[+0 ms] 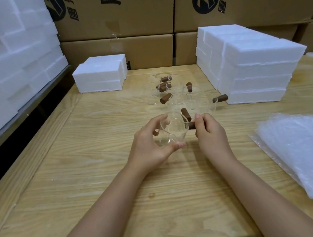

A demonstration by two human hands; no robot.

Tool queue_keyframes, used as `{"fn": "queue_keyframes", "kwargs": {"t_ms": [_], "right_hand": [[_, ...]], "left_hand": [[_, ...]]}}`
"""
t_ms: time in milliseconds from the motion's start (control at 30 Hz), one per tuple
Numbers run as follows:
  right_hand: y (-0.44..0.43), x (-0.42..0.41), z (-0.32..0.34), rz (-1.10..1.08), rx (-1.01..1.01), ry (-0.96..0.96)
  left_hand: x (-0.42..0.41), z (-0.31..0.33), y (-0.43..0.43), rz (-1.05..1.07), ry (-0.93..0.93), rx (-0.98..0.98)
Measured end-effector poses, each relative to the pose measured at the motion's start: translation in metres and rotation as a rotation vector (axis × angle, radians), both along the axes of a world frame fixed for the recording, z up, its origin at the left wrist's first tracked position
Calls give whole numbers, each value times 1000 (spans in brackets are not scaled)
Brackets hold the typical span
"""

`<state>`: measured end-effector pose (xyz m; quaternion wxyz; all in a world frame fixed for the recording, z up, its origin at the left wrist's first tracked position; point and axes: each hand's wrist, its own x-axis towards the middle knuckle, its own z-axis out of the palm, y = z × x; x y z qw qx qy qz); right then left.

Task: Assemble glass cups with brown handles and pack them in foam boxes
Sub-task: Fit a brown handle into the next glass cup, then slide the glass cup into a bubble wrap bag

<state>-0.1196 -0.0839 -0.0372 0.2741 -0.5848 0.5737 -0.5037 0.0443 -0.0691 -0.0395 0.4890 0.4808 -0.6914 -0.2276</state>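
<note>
One cup in work: the glass cup (168, 131) is held a little above the desk (100, 184), tilted, with its mouth turned up and away from the person.
Left hand: the left hand (151, 145) grips the cup body from the left, fingers curled over the far wall and the thumb under the near side.
Right hand: the right hand (210, 131) pinches the brown handle (191, 125) between the thumb and the fingertips; most of the handle is hidden inside the pinch.
Deciding relation: the handle lies directly to the right of the cup. Its long axis runs left to right, nearly level, and its left end meets the right wall of the cup. I cannot tell if it is already fully seated.
Next move, my judgement: the handle must be pressed or turned along this same axis toward the cup. The right hand does this and the left hand only keeps the glass steady.
Other handles (165, 98): seven, in a group just beyond the hands. Each seems to sit on a clear cup, but the glass is too transparent to count the cups surely.
Foam boxes: a low foam stack (97, 78) at the back left and a taller foam stack (253, 67) at the back right; none is open.
Also there: one pile of bubble-wrap sheets (304, 159) on the right, well apart from the hands.
</note>
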Motion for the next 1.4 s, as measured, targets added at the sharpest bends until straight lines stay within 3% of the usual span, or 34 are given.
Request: {"fn": "queue_keyframes", "kwargs": {"t_ms": [233,533,800,933,1033,1133,1267,1333,1400], "right_hand": [[6,0,5,-22,-66,56],[0,-6,-2,-62,22,308],[0,-17,5,-128,101,559],[3,-48,28,-343,-32,587],[6,-79,43,-683,-206,634],[10,-116,42,-932,6,658],[9,-131,32,-813,569,713],[7,-128,26,-776,640,724],[5,-131,23,-787,581,715]], "left_hand": [[4,-4,-5,-68,91,214],[2,-12,-14,-55,-110,311],[3,-15,-19,-32,-148,348],[3,-15,-21,1,-152,366],[3,-15,-22,14,-141,384],[3,-14,-23,19,-135,385],[3,-13,-21,11,-123,370],[3,-12,-20,0,-110,366],[3,-11,-18,-18,-87,368]]}}
